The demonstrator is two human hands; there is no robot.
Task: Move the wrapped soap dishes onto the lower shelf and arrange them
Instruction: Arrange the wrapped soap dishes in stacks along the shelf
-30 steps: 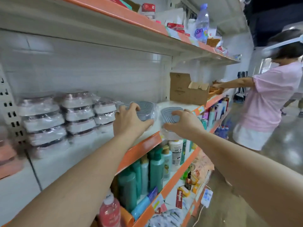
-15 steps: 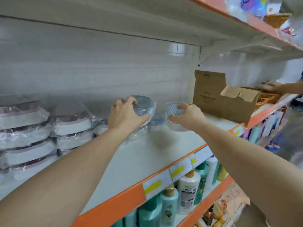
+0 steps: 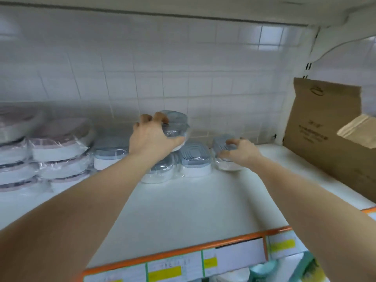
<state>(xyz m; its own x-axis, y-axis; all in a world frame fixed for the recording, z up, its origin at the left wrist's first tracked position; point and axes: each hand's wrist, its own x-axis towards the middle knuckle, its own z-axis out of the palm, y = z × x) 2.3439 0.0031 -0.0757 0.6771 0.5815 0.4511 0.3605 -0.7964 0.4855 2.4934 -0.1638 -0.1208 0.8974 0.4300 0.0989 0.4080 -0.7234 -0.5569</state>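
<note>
The white shelf [image 3: 183, 210] lay bare from its orange front edge [image 3: 183, 252] back to the row of wrapped goods, an open stretch running between the two forearms. On the right a brown cardboard box [image 3: 325, 129] stood against the tiled wall [image 3: 162, 68], with a strip of free shelf between it and the nearest dish. On the left, stacks of pink wrapped dishes [image 3: 59, 143] filled the shelf up to the wall.

The left hand [image 3: 151, 139] reached deep toward the wall, fingers curled over the top of a grey wrapped soap dish [image 3: 178, 127] and thumb under its side, holding it raised above two other grey dishes [image 3: 194, 159] that sat on the shelf. A further grey dish [image 3: 110, 153] sat just left of that wrist. The right hand [image 3: 242, 152] was lower and to the right, apart from the left, fingers bent around a second grey soap dish [image 3: 222, 145] whose base rested on or just above the shelf; which, I could not tell.
</note>
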